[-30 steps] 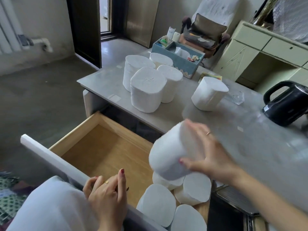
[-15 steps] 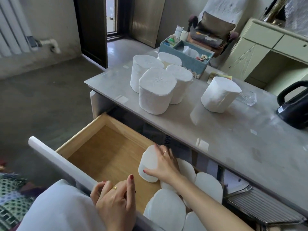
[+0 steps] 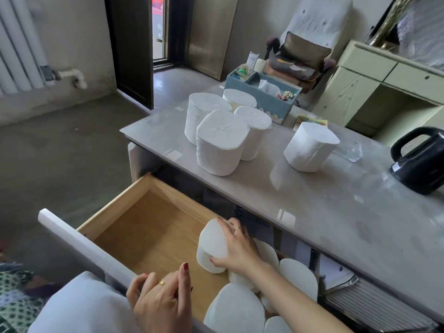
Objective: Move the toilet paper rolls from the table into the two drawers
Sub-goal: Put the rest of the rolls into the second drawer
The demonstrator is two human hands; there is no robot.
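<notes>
My right hand grips a white toilet paper roll that stands on the floor of the open wooden drawer. Several more rolls are packed in the drawer's right end, partly under my arm. My left hand rests on the drawer's white front, fingers curled over its top edge. On the grey table a cluster of several upright rolls stands at the left end, and a single roll stands to its right.
A blue organiser box sits at the table's far edge, a glass ashtray and a black kettle to the right. Below the tabletop at right, papers lie on a metal shelf. A cream cabinet stands behind.
My right hand carried a roll from above the table edge down into the drawer and set it upright on the drawer floor. My left hand stayed on the drawer front.
</notes>
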